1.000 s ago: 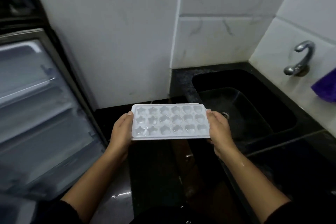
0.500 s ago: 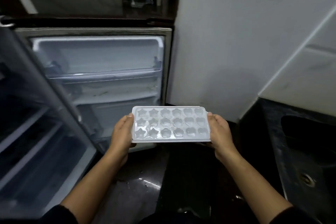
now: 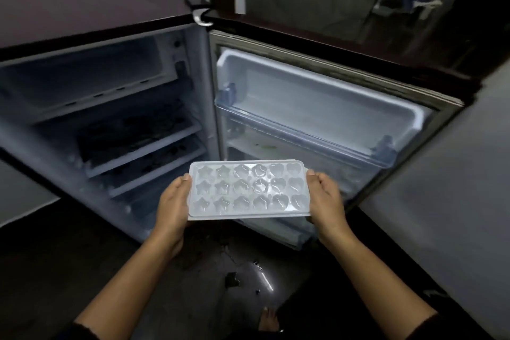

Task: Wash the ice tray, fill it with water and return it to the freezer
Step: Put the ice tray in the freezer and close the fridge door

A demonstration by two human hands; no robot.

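Ice tray [image 3: 248, 190]: white, star-and-heart moulds

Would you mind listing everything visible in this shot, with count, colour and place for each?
ice tray: one, white, star, flower and heart cells, held level in front of the open fridge.
fridge: one, dark maroon top, pale interior, left and centre.
fridge door: one, swung open to the right, pale inner racks.
interior shelves: several, pale, something dark lying on one.
floor: dark, with a wet glint below the tray.
wall: grey-white, far right.
foot: one, bare, bottom centre.
left hand: gripping the tray's left end.
right hand: gripping the tray's right end.
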